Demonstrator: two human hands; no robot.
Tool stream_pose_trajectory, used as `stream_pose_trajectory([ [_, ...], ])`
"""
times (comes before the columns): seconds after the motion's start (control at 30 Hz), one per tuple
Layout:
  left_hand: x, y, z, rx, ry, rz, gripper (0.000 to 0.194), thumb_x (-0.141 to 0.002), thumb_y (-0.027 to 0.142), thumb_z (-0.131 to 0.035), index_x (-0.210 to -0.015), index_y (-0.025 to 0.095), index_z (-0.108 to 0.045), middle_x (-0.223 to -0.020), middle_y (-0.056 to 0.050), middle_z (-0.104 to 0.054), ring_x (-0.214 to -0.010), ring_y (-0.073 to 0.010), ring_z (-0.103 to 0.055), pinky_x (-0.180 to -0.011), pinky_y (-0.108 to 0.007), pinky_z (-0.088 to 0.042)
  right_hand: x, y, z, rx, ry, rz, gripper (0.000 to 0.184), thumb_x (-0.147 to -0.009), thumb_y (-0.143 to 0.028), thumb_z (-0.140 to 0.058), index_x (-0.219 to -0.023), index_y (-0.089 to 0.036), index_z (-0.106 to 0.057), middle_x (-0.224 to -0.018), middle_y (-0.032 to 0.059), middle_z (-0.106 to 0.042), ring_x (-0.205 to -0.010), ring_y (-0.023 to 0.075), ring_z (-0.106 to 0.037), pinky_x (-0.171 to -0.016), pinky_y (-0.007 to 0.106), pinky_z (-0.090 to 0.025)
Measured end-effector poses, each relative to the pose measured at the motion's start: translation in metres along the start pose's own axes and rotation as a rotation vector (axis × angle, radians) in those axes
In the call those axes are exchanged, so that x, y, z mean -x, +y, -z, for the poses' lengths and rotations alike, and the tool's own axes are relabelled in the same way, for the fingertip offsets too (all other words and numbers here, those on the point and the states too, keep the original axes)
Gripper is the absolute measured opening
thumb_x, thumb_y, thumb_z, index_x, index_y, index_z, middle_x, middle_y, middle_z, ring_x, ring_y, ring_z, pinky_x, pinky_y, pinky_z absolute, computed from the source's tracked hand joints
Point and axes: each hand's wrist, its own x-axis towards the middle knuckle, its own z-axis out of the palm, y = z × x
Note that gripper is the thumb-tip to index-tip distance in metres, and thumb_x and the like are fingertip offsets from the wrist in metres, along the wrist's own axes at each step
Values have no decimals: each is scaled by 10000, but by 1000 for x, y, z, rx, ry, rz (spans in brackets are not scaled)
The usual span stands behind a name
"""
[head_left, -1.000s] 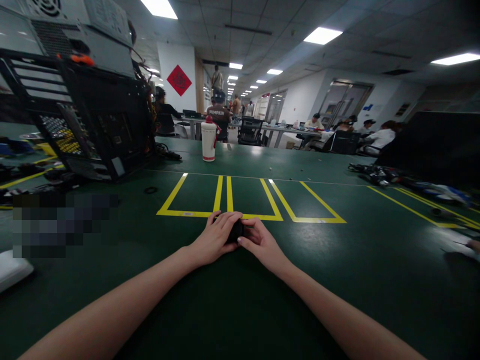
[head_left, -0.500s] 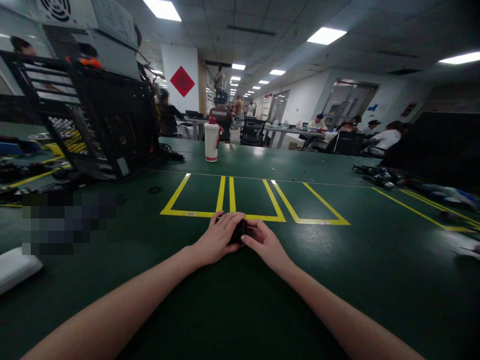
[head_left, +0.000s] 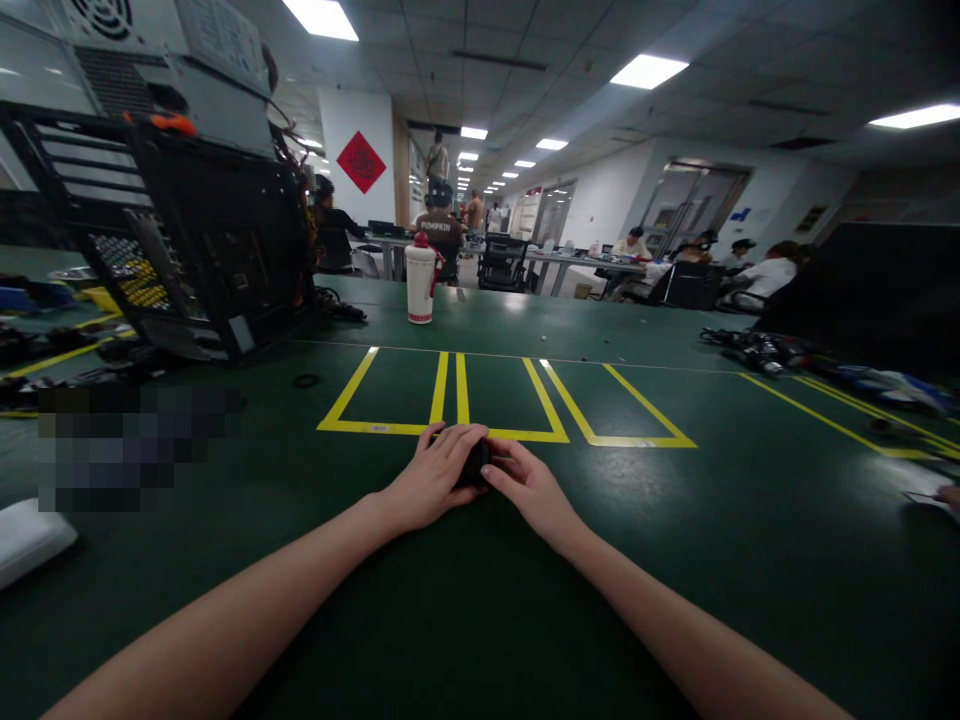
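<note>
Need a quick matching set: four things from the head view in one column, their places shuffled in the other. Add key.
1. Small dark rounded object
2. White cup with red lid
3. Red diamond-shaped sign
4. Thin black ring

A. On the white pillar
B. Upright on the green table, beyond the yellow tape outlines
C. Lying flat, left of the yellow tape outlines
D. Between the left hand and right hand

Pairs: 1-D, 2-B, 3-A, 4-C

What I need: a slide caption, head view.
Left hand and right hand around a black object, near yellow tape outlines.
</note>
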Motion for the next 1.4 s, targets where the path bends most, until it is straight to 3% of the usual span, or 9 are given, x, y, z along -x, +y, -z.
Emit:
stream_pose_trajectory([
  [0.33,0,2,2,12,-5,1,613,-773,252,-539,-1273,229,-185,-1262,-74,-402,-1191,-203,-340,-1030,-443,-146,0,2,-3,-67,-20,73,204,-761,-216,-547,-958,-227,-496,-1022,21,-545,-1001,170,-539,-867,342,-461],
  [0.57,0,2,1,6,-8,13,627,-763,256,-552,-1273,230,-187,-1269,-71,-395,-1192,-208,-338,-1031,-451,-141,-2,3,-1,0,-12,40,346,-766,-220,-540,-1104,-216,-467,-1129,50,-525,-1063,184,-501,-942,385,-395],
  [0.73,0,1,1,6,-6,3,619,-764,249,-548,-1271,229,-192,-1262,-64,-401,-1187,-205,-346,-1033,-444,-144,0,2,-1,-56,-58,65,301,-757,-219,-554,-1050,-224,-481,-1093,40,-525,-1056,187,-503,-895,360,-437],
  [0.9,0,0,-1,3,10,2,628,-756,259,-561,-1267,229,-198,-1259,-61,-403,-1186,-202,-347,-1035,-440,-142,0,0,-3,-46,-24,86,211,-778,-229,-527,-988,-215,-502,-1023,28,-540,-990,172,-538,-871,345,-450],
  [1.1,0,1,1,3,-4,1,612,-771,253,-539,-1273,221,-190,-1267,-66,-396,-1195,-198,-337,-1035,-434,-146,-2,1,0,-3,-1,25,329,-772,-223,-531,-1095,-208,-470,-1119,49,-523,-1047,179,-511,-928,378,-410],
  [1.4,0,1,2,7,-7,-3,613,-767,236,-536,-1272,224,-189,-1260,-72,-401,-1190,-199,-339,-1030,-438,-150,0,1,-1,-85,-60,47,269,-734,-210,-579,-980,-226,-472,-1036,27,-542,-1014,183,-532,-864,364,-457],
])
